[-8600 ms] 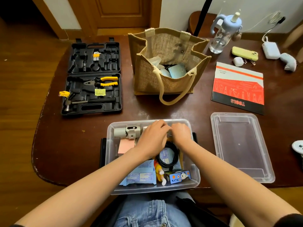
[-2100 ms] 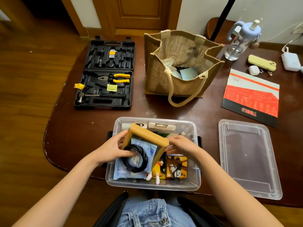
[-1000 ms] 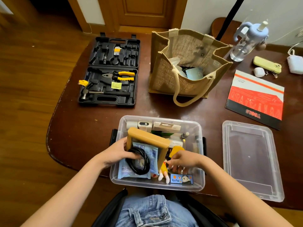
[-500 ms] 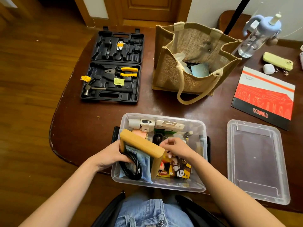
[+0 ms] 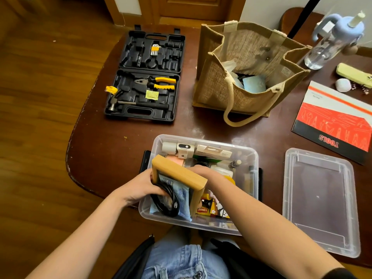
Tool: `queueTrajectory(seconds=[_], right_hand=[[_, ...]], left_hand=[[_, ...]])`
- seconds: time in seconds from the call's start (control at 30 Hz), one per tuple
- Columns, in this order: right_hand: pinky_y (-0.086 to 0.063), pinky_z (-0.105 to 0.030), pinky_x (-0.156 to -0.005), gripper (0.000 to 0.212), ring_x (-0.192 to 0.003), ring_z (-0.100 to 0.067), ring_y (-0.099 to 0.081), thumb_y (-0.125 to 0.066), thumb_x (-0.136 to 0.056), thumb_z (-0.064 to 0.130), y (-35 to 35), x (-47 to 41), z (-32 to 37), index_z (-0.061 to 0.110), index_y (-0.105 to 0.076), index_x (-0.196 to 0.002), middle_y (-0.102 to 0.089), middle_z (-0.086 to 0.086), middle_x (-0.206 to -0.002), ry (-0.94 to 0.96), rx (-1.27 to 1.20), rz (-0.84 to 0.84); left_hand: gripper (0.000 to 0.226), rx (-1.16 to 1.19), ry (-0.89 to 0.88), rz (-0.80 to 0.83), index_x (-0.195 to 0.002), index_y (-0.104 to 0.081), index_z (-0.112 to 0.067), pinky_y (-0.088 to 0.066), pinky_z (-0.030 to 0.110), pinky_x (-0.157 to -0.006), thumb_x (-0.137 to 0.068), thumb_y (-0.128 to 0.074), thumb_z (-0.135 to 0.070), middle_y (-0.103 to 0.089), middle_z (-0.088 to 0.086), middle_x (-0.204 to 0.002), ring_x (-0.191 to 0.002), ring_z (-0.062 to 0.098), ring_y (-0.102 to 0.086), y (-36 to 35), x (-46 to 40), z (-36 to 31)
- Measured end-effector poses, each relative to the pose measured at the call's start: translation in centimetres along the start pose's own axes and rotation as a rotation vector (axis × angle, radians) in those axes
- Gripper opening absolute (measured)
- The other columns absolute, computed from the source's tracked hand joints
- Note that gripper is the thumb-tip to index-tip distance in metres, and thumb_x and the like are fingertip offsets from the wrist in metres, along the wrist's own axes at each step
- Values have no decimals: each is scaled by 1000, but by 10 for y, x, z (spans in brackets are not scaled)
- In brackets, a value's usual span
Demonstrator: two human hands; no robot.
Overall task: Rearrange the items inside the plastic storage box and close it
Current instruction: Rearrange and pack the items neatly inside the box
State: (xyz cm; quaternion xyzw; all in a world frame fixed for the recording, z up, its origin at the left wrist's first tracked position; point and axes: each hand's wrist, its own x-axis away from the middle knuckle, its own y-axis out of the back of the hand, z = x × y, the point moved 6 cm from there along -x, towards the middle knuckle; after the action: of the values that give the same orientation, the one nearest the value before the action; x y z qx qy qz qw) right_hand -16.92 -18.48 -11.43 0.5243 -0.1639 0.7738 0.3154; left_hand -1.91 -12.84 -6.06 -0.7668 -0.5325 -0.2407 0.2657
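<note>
Still mid-rearranging: in the storage box (image 5: 254, 158) at lower centre, the left hand (image 5: 138, 188) grips the tilted wooden frame (image 5: 179, 174) with cable and packet, the right hand (image 5: 201, 170) reaches behind it (fingers hidden), so next the frame wants laying flat before fetching the lid (image 5: 320, 200) at lower right.

A single head-worn camera is looking forward and steeply down. It is hovering close over the table (image 5: 112, 150), taking in the floor (image 5: 36, 117) beyond.

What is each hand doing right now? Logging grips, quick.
Left hand: grips the wooden block with the black cable.
Right hand: mostly hidden behind the block; cannot be told.
</note>
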Motion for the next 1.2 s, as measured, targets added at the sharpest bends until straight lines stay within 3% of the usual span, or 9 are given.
queueTrajectory(seconds=[0.17, 0.33, 0.4, 0.47, 0.57, 0.7, 0.87, 1.07, 1.2], right_hand=[[-35, -42, -109, 75, -122, -24, -51, -59, -73, 70, -10, -4, -9, 19, -56, -129, -57, -6, -131, 1, -278, 75], [-49, -23, -70, 49, -72, -14, -57, -58, -76, 67, -3, 2, -24, 19, -63, -81, -63, -1, -77, 43, -307, 53], [-48, -23, -71, 48, -62, -11, -46, -63, -69, 66, 4, 13, -29, 20, -53, -67, -51, 3, -63, 48, -359, 63], [-44, -35, -96, 64, -74, -16, -49, -69, -51, 70, 13, 25, -36, 16, -55, -82, -50, 0, -73, 41, -337, 79], [-39, -44, -107, 73, -93, -18, -57, -69, -59, 61, 31, 40, -44, 17, -53, -115, -59, -5, -98, 71, -257, 65], [-43, -39, -101, 58, -109, -20, -58, -69, -75, 51, 46, 57, -49, 14, -58, -118, -63, -9, -121, 145, -239, 37], [-45, -22, -82, 16, -88, -5, -63, -70, -80, 43, 61, 71, -58, 27, -73, -78, -72, 13, -88, 252, -110, -38], [-59, -34, -77, 32, -94, -18, -67, -75, -76, 37, 74, 88, -76, 12, -68, -96, -71, -9, -98, 284, -114, -157], [-51, -29, -61, 56, -84, -13, -63, -75, -67, 56, 77, 101, -79, 17, -53, -103, -64, 5, -93, 239, 125, -372]], left_hand=[[55, 41, -1, -23, -106, -61, -7, -53, 36, -87, -54, -78, -5, -72, 12, -102, -103, 26, -66, 1, 1, -1], [61, 154, -24, -32, -105, -60, -2, -55, 36, -84, -48, -80, -8, -71, 15, -102, -101, 28, -66, 0, 4, -3], [62, 224, -41, -45, -103, -61, -2, -56, 34, -80, -45, -81, -10, -72, 15, -99, -97, 27, -68, 0, 5, -5], [70, 288, -63, -64, -102, -62, -2, -57, 35, -78, -37, -87, -10, -71, 17, -100, -96, 28, -68, 1, 6, -6], [77, 335, -94, -96, -103, -63, -2, -58, 36, -77, -33, -92, -15, -70, 18, -102, -97, 30, -67, 4, 6, -8], [63, 345, -130, -115, -103, -64, -5, -57, 33, -75, -43, -83, -7, -72, 15, -101, -95, 26, -69, 4, 3, -10], [45, 227, -149, -112, -104, -64, -5, -56, 29, -76, -61, -70, 1, -72, 13, -102, -97, 24, -68, -1, -1, -9], [68, 133, -144, -151, -112, -61, -3, -52, 36, -88, -49, -83, -19, -70, 15, -108, -103, 26, -66, -3, -6, -11], [57, -42, -102, -102, -112, -62, -12, -53, 32, -87, -60, -86, -13, -72, 6, -107, -103, 20, -67, -5, -9, -12]])
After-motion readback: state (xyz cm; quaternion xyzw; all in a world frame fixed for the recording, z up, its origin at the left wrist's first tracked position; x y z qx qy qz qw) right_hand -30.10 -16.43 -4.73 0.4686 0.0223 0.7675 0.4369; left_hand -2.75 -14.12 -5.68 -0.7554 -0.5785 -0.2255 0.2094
